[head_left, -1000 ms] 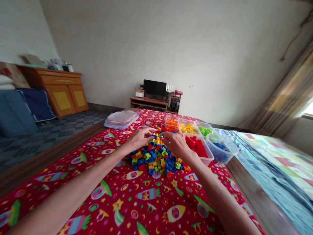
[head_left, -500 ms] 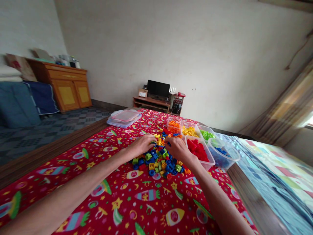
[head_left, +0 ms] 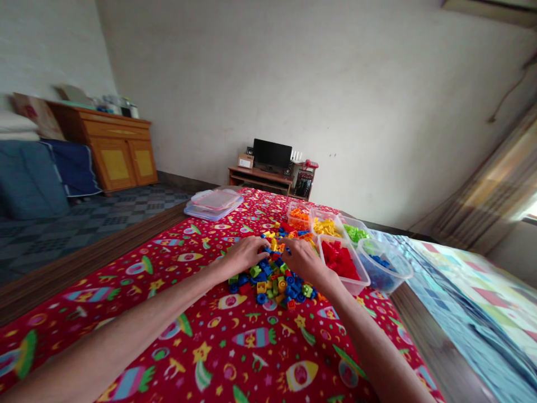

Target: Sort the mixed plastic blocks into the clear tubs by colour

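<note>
A heap of small plastic blocks (head_left: 274,277) in blue, yellow, green, red and orange lies on the red rocket-print cloth (head_left: 251,347). My left hand (head_left: 245,253) rests on the heap's far left side, fingers curled down into the blocks. My right hand (head_left: 304,260) lies on the far right side, with its fingers bent and pinched among the blocks. What either hand holds is hidden. To the right stand clear tubs: red blocks (head_left: 340,263), blue blocks (head_left: 384,267), orange (head_left: 298,215), yellow (head_left: 325,226) and green (head_left: 354,230).
A stack of clear lids (head_left: 213,201) lies at the table's far left. The table's wooden edge (head_left: 84,263) runs along the left. A patterned bed cover (head_left: 470,291) lies to the right. A wooden cabinet (head_left: 113,154) and a low TV stand (head_left: 268,170) are by the walls.
Both hands have drawn slightly nearer over the heap and closed in toward each other. The camera has shifted a little to the left.
</note>
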Demonstrator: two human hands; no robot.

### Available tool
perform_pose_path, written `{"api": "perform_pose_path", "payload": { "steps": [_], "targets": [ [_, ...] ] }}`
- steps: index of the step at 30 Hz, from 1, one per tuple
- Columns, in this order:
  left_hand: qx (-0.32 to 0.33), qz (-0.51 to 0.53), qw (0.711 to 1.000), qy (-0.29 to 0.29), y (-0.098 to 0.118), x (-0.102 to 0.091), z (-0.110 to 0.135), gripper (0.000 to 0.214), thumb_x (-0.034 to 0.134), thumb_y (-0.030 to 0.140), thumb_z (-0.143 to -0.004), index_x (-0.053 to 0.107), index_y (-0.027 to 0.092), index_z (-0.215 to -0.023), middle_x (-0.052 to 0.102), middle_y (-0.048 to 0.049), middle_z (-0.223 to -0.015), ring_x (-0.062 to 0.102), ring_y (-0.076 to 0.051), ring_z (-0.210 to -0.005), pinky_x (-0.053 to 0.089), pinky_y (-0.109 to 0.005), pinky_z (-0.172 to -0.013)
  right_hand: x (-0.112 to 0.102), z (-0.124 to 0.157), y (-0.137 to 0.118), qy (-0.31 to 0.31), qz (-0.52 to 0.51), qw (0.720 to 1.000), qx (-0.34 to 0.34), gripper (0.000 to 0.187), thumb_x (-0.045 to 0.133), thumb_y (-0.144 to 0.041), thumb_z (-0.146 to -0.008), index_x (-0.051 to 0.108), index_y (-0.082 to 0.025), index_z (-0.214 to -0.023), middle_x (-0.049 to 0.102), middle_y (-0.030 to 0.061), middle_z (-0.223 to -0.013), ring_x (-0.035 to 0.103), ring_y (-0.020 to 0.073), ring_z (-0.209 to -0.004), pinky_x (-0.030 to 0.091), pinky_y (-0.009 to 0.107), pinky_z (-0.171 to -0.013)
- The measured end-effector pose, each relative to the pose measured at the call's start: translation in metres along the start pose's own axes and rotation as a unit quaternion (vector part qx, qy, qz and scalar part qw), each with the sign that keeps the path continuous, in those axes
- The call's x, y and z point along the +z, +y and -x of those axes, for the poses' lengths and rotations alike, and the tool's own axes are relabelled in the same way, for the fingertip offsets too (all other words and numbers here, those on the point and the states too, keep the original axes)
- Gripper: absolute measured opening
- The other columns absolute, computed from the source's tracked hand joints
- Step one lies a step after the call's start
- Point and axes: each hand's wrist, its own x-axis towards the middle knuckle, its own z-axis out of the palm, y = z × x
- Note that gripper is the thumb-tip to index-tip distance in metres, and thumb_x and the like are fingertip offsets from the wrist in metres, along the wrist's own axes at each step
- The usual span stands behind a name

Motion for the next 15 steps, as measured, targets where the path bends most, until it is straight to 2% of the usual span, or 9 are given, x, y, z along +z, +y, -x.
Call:
{"api": "perform_pose_path", "payload": {
  "steps": [3, 5, 7, 9, 11, 12, 13, 15],
  "targets": [
    [-0.016, 0.014, 1.0, 0.012, 0.0, 0.002, -0.004, 0.018, 0.062, 0.028, -0.074, 0.07, 0.021, -0.089, 0.071, -0.0053, -0.087, 0.064, -0.023, -0.084, 0.048, -0.032, -0.079, -0.001, -0.004, 0.004, 0.032, -0.101, 0.994, 0.037, 0.037, 0.046, -0.013, -0.08, 0.066, -0.016, -0.112, 0.072, 0.0077, -0.086, 0.064, 0.0182, -0.081, 0.046, 0.026, -0.075],
    [-0.034, 0.048, 0.998, 0.017, 0.002, -0.001, -0.008, 0.019, 0.06, 0.027, -0.074, 0.068, 0.019, -0.09, 0.072, -0.0049, -0.086, 0.065, -0.022, -0.079, 0.05, -0.031, -0.077, 0.001, -0.009, 0.004, 0.014, -0.218, 0.972, 0.088, 0.035, 0.046, -0.012, -0.079, 0.067, -0.016, -0.107, 0.071, 0.0051, -0.079, 0.064, 0.0157, -0.07, 0.047, 0.026, -0.069],
    [-0.04, 0.104, 0.993, 0.033, 0.008, -0.006, -0.011, 0.022, 0.058, 0.028, -0.075, 0.067, 0.018, -0.093, 0.072, -0.0052, -0.089, 0.066, -0.021, -0.08, 0.052, -0.031, -0.077, 0.004, -0.014, 0.004, -0.018, -0.362, 0.92, 0.15, 0.036, 0.043, -0.011, -0.08, 0.066, -0.016, -0.106, 0.069, 0.0037, -0.076, 0.062, 0.0138, -0.063, 0.049, 0.024, -0.063],
    [-0.025, 0.158, 0.985, 0.06, 0.017, -0.013, -0.013, 0.027, 0.056, 0.032, -0.078, 0.064, 0.018, -0.1, 0.071, -0.006, -0.098, 0.066, -0.021, -0.089, 0.052, -0.03, -0.08, 0.009, -0.017, 0.004, -0.032, -0.493, 0.847, 0.196, 0.034, 0.039, -0.012, -0.083, 0.064, -0.016, -0.105, 0.068, 0.0037, -0.075, 0.063, 0.0133, -0.063, 0.051, 0.024, -0.061],
    [-0.001, 0.187, 0.979, 0.081, 0.027, -0.018, -0.012, 0.031, 0.056, 0.033, -0.08, 0.061, 0.018, -0.106, 0.068, -0.0065, -0.107, 0.064, -0.021, -0.097, 0.051, -0.031, -0.085, 0.014, -0.018, 0.004, -0.03, -0.586, 0.782, 0.208, 0.028, 0.039, -0.02, -0.087, 0.064, -0.016, -0.099, 0.066, 0.0038, -0.072, 0.063, 0.0134, -0.065, 0.052, 0.024, -0.062],
    [0.011, 0.192, 0.978, 0.085, 0.031, -0.019, -0.011, 0.032, 0.056, 0.033, -0.08, 0.06, 0.018, -0.108, 0.068, -0.0067, -0.11, 0.064, -0.021, -0.099, 0.051, -0.031, -0.087, 0.017, -0.017, 0.004, -0.028, -0.617, 0.76, 0.203, 0.026, 0.041, -0.026, -0.089, 0.064, -0.016, -0.095, 0.065, 0.0036, -0.071, 0.063, 0.0132, -0.065, 0.052, 0.024, -0.062],
    [0.021, 0.189, 0.978, 0.085, 0.035, -0.019, -0.01, 0.031, 0.057, 0.032, -0.08, 0.06, 0.018, -0.108, 0.067, -0.0068, -0.11, 0.064, -0.021, -0.1, 0.05, -0.032, -0.088, 0.02, -0.017, 0.004, -0.027, -0.636, 0.746, 0.195, 0.028, 0.042, -0.033, -0.09, 0.064, -0.016, -0.092, 0.063, 0.0035, -0.069, 0.063, 0.0128, -0.065, 0.052, 0.023, -0.062],
    [0.038, 0.164, 0.982, 0.085, 0.041, -0.018, -0.008, 0.026, 0.059, 0.032, -0.08, 0.063, 0.018, -0.102, 0.068, -0.0067, -0.105, 0.063, -0.022, -0.099, 0.049, -0.034, -0.091, 0.023, -0.017, 0.005, -0.02, -0.633, 0.755, 0.17, 0.034, 0.042, -0.043, -0.091, 0.063, -0.015, -0.088, 0.062, 0.0034, -0.068, 0.062, 0.0117, -0.063, 0.052, 0.021, -0.058]
  ]
}}
